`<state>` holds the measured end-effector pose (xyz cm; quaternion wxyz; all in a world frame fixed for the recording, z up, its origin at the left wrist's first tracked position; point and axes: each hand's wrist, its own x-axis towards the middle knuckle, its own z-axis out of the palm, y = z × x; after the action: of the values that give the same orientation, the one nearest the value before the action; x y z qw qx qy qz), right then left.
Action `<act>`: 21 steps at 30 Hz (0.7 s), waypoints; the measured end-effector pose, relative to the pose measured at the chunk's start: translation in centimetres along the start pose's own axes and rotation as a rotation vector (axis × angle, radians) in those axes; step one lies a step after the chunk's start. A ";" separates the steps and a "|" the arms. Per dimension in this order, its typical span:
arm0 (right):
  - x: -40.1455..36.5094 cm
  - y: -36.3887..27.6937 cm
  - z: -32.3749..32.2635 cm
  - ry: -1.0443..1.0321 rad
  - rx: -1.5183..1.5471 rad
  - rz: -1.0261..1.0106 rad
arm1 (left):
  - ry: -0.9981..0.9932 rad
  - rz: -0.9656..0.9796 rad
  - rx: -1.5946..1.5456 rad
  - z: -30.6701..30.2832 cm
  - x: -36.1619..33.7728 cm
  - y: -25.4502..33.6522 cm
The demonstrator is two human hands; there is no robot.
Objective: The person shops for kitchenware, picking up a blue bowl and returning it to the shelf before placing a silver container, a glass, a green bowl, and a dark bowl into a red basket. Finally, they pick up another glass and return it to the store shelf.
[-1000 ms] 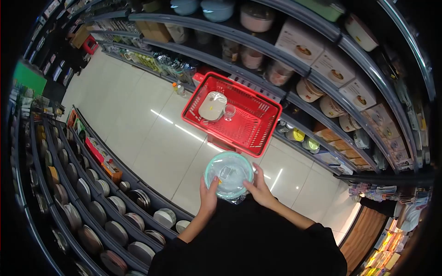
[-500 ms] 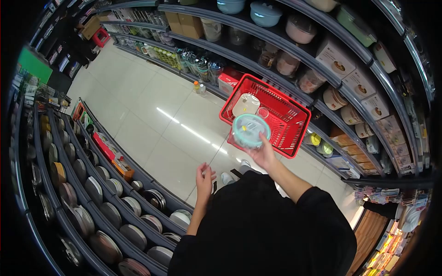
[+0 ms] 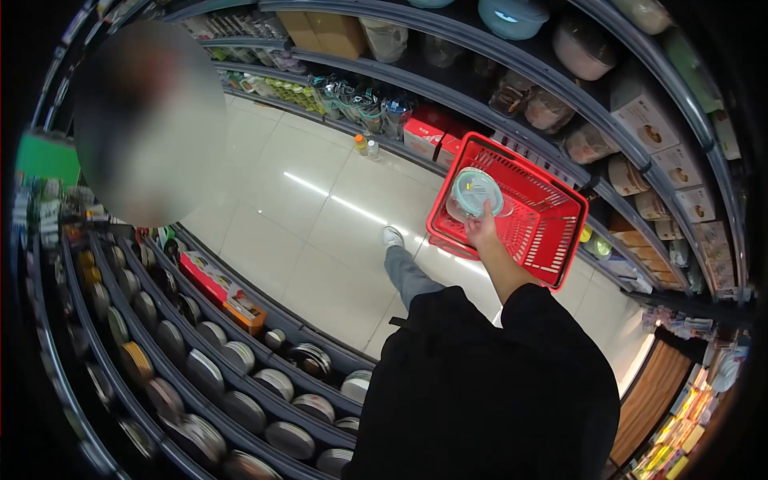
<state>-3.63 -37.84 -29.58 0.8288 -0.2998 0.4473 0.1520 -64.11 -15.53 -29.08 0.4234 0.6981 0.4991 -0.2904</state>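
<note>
My right hand [image 3: 482, 230] grips a round clear container with a pale teal rim [image 3: 478, 190] by its near edge. The container is inside the red shopping basket [image 3: 573, 264], over its left part. Under the container, another item shows only in part. The basket's slotted floor and right wall are visible past my fingers. My left hand is out of view.
Shelves of plates [image 3: 289, 440] line the left side. Shelves with bowls [image 3: 512, 18] and boxes [image 3: 645, 120] rise behind the basket. Two small bottles [image 3: 366, 147] stand on the tiled floor [image 3: 272, 192]. A large blurred patch covers the upper left.
My right hand has lowered the container into the basket. My left hand has gone out of view. One of my legs has come into sight on the floor.
</note>
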 end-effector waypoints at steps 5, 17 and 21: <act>3.3 2.0 0.8 0.074 0.134 -0.062 | -0.017 0.067 0.030 -9.2 6.2 6.2; 4.7 3.2 0.8 0.187 0.264 -0.261 | 0.052 0.095 -0.550 -30.0 16.5 32.3; 4.6 3.4 1.2 0.295 0.255 -0.240 | 0.010 0.110 -0.457 -30.7 19.4 33.2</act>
<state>-2.14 -34.52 -34.12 0.7978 -0.2625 0.5404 -0.0508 -26.90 15.51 -20.61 0.5832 0.6117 0.5151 -0.1431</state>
